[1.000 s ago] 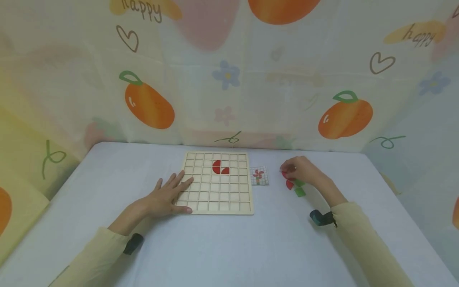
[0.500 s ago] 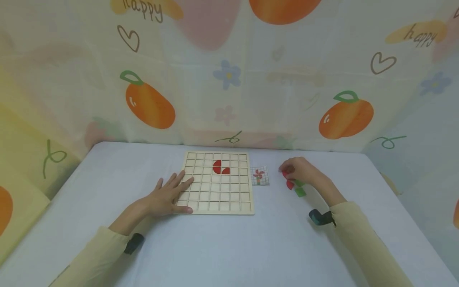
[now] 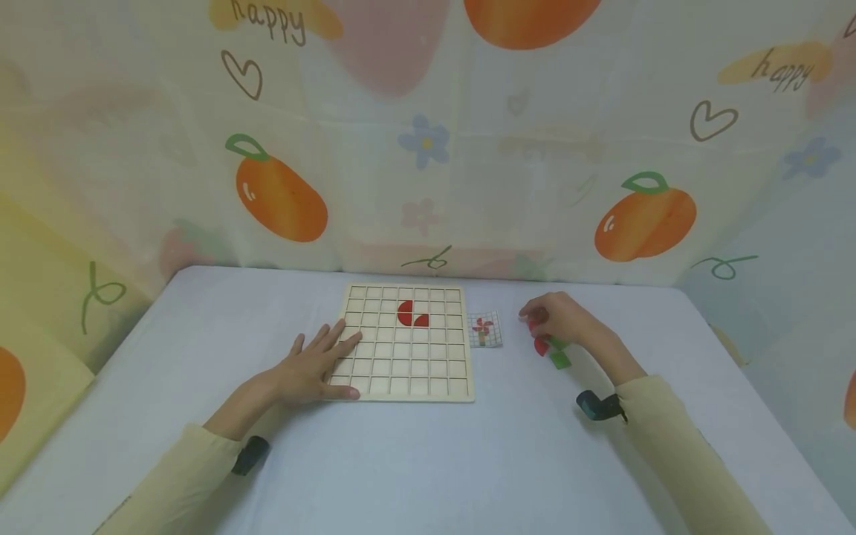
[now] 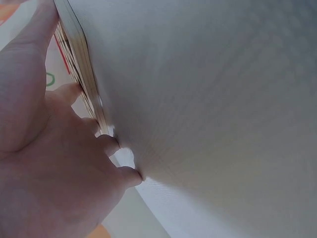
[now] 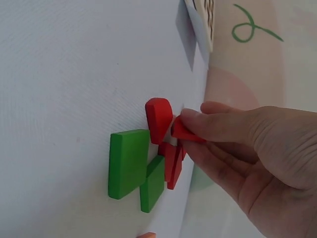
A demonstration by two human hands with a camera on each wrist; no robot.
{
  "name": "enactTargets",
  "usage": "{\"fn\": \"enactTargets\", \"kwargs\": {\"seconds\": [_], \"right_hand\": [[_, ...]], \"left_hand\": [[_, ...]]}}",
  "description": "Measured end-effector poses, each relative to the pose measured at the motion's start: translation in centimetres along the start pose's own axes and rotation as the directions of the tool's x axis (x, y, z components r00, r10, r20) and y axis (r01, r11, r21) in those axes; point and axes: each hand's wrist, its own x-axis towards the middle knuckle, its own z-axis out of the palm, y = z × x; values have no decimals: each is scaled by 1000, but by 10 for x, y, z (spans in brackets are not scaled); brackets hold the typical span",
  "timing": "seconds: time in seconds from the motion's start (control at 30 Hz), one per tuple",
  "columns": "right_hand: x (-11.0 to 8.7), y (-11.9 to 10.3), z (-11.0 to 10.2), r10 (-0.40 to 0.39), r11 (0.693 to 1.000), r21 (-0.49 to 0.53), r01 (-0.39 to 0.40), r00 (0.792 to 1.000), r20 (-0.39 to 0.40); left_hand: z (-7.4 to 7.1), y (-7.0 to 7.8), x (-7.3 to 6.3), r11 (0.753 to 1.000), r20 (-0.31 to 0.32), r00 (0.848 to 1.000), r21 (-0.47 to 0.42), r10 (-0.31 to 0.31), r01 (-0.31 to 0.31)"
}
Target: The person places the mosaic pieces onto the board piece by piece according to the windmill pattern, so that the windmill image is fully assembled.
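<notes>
A light wooden grid board (image 3: 401, 368) lies on the table. Its upper squares hold a larger red rounded piece (image 3: 405, 313) and a small red quarter-circle piece (image 3: 420, 320). My left hand (image 3: 304, 374) is spread flat, with fingertips and thumb on the board's left edge. To the right of the board, my right hand (image 3: 565, 318) pinches a red block (image 5: 185, 130) between thumb and fingers, its full shape partly covered. Close by are another red block (image 5: 159, 119), more red blocks (image 5: 171, 163), a green square block (image 5: 129, 163) and a second green block (image 5: 152, 186).
A small pattern card (image 3: 484, 329) showing a red pinwheel shape on a grid lies against the board's right side. An orange piece (image 5: 147, 235) peeks in at the bottom of the right wrist view. A printed cloth (image 3: 428, 208) hangs behind the white table (image 3: 414, 468).
My right hand has shifted very slightly left among the loose blocks. My left hand stays on the board, and the pieces on the board have not moved.
</notes>
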Motion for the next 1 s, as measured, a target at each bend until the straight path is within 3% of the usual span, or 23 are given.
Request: {"fn": "enactTargets", "kwargs": {"seconds": [0.57,0.8,1.0], "right_hand": [[-1,-16,-8,-9,1000,24,11,997,-74],[4,-23,-8,-89,996,2,91,984,-151],[10,-32,-6,-129,992,-10,129,982,-141]], "left_hand": [[1,-2,-1,1000,-1,1000,2,-3,3],[1,-1,-1,1000,-3,1000,3,-2,2],[2,-1,0,1000,-2,1000,-2,-3,3]]}}
